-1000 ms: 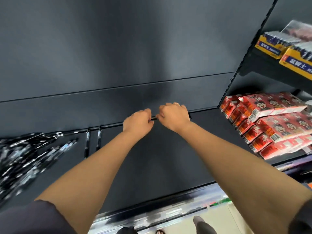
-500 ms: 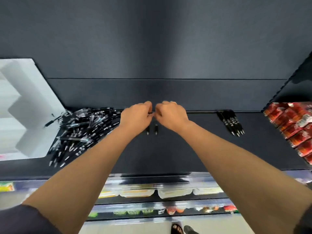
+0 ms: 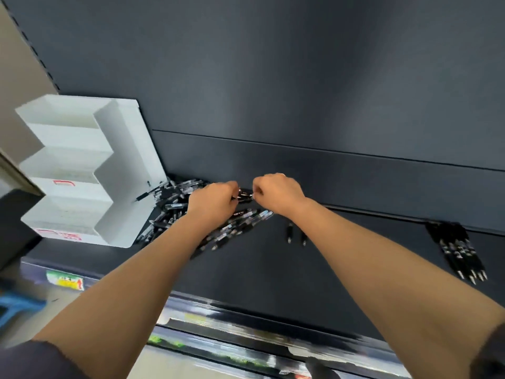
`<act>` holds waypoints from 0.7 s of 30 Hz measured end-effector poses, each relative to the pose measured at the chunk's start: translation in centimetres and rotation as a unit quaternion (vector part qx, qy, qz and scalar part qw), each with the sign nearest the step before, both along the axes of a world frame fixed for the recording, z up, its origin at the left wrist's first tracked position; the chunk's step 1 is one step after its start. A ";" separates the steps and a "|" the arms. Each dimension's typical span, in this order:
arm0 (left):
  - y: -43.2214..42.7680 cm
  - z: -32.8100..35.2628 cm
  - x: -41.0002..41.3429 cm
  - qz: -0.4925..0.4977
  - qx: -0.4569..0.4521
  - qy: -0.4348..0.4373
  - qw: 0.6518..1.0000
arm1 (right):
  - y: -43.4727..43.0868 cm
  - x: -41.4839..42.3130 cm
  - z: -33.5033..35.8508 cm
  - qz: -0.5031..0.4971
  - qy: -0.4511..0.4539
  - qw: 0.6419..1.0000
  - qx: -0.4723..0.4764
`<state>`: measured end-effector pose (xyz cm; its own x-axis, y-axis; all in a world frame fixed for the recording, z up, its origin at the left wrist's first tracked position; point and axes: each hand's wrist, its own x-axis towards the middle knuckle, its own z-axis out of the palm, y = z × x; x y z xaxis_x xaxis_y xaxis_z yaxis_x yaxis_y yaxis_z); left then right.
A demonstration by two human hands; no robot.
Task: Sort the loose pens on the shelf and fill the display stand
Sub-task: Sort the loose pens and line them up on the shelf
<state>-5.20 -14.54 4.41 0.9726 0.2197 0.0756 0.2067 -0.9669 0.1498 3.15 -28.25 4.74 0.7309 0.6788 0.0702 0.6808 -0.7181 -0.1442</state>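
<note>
A heap of loose black pens (image 3: pixel 175 206) lies on the dark shelf (image 3: pixel 259 269) beside a white stepped display stand (image 3: pixel 82 170), whose tiers look empty. My left hand (image 3: pixel 213 201) and my right hand (image 3: pixel 276 192) hover over the heap's right edge, fingers curled, both pinching a black pen (image 3: pixel 244 196) held between them. Two single pens (image 3: pixel 296 233) lie under my right wrist. A neat row of black pens (image 3: pixel 459 253) lies at the far right of the shelf.
The dark back panel (image 3: pixel 273 91) rises behind the shelf. A price rail (image 3: pixel 246 318) runs along the shelf's front edge, with lower shelves of goods blurred below. A beige wall post (image 3: pixel 16 64) stands at the left.
The view has swung left and both hands have moved left with it, from the open shelf to the right edge of the pen heap. The stand has come fully into view.
</note>
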 end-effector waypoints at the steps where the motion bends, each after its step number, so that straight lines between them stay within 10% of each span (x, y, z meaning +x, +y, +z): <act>1: 0.4 -0.2 0.0 0.004 0.000 0.006 1.000 | 0.4 0.3 -0.2 0.006 0.008 1.000 -0.005; 21: 4.6 -4.7 5.7 -0.078 -0.036 0.066 0.994 | 3.1 4.5 -3.5 -0.091 0.119 0.987 -0.053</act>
<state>0.46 -9.99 -0.33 0.9958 0.0655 -0.0646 0.0773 -0.9766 0.2009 7.62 -25.11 1.19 0.8283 0.5297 -0.1826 0.4956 -0.8446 -0.2024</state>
